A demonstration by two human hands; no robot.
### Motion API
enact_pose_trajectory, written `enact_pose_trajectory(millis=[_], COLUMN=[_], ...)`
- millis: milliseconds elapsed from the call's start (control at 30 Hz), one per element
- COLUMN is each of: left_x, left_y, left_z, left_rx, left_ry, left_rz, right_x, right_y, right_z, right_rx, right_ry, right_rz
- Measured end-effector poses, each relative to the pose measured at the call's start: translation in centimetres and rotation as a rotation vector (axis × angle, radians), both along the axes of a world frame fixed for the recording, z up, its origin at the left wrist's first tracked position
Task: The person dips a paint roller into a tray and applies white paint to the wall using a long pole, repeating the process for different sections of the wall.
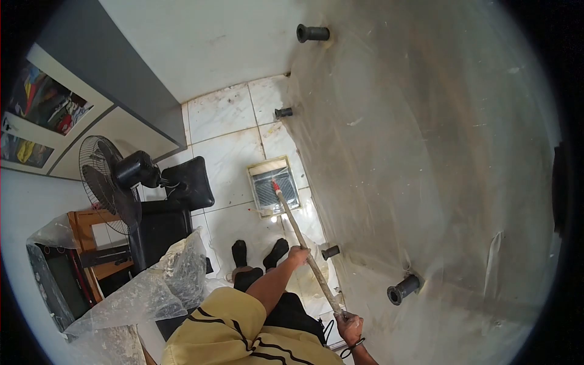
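A long paint roller pole (298, 228) slants from the lower right up to a paint tray on the floor. My left hand (298, 255) is closed around its middle, while my right hand (350, 328), with a dark band at the wrist, grips it near the rear end. The pole's red end piece (277, 187) is over the tray; the roller head there is hard to make out. Pale smears edge the paint tray (294, 204), and its ribbed inside looks dark. Both my feet, in dark footwear, stand just short of it.
Plastic-covered furniture (438, 152) with black legs (404, 289) fills the right side. To the left are a black fan (109, 176), a black chair (161, 231), crumpled plastic sheeting (158, 286) and a cabinet (121, 134). A white wall (213, 42) rises beyond the stained tiles (222, 146).
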State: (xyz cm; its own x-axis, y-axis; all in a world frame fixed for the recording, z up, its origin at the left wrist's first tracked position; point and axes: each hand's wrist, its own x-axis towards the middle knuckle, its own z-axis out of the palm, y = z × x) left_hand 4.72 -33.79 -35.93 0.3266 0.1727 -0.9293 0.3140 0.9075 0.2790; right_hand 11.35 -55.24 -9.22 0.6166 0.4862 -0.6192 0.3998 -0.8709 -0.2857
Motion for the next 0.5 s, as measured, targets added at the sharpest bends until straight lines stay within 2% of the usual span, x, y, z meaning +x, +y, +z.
enact_pose_trajectory(millis=[133, 233, 333, 400, 500], left_x=[0.0, 0.2, 0.2, 0.1, -0.2], left_y=[-0.8, -1.0, -1.3, -1.6, -1.8], left_z=[0.2, 0.5, 0.8, 0.6, 3.7], left_rx=[-0.002, 0.035, -0.036, -0.060, -0.159], left_ry=[0.019, -0.035, -0.105, -0.159, -0.205], left_rz=[0.032, 0.028, 0.079, -0.036, 0.007], right_x=[0.1, 0.5, 1.0, 0.8, 0.7], right_y=[-1.1, -1.5, -1.9, -2.0, -2.6], right_z=[-0.3, 0.1, 1.1, 2.4, 4.3], right_rx=[-0.031, -0.042, -0.024, 0.021, 0.062], right_ry=[-0.021, -0.021, -0.034, -0.086, -0.052], right_rz=[0.040, 0.030, 0.085, 0.141, 0.149])
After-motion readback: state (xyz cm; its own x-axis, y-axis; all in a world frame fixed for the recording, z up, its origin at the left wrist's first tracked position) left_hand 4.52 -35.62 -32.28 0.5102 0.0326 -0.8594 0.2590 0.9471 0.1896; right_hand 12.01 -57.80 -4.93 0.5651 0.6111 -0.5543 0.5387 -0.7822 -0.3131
